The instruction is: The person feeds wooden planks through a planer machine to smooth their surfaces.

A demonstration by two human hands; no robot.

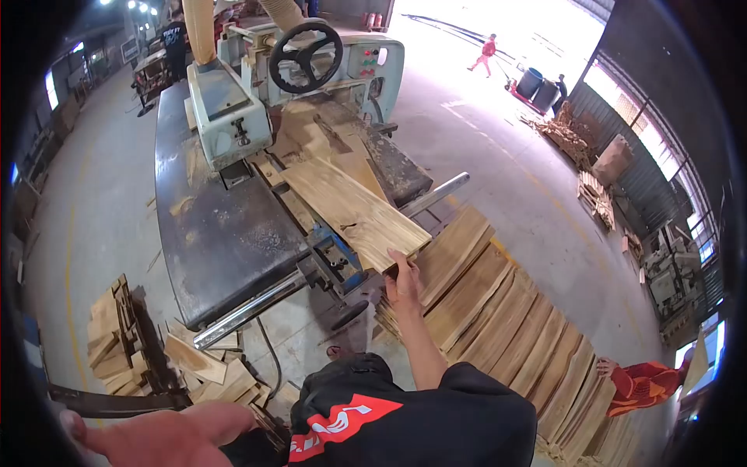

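Observation:
A wooden board [354, 210] lies lengthwise on the saw machine's table, its near end reaching past the table edge. My right hand [403, 284] grips that near end, thumb on top and fingers curled at the edge. Dark knots mark the board's surface close to this end. My left hand [97, 436] is at the lower left, a digit stretched outward and nothing seen in it; the frame's edge cuts off part of it. In front of me, the machine [226, 128] carries a black handwheel [306, 58] and a control panel [375, 62].
Stacked rough boards [513, 319] stand to my right, with a person in red [646, 387] touching their far side. Offcuts [206, 362] lie on the floor at the left. A metal rail [249, 311] sticks out along the table's near edge. Other people are farther back.

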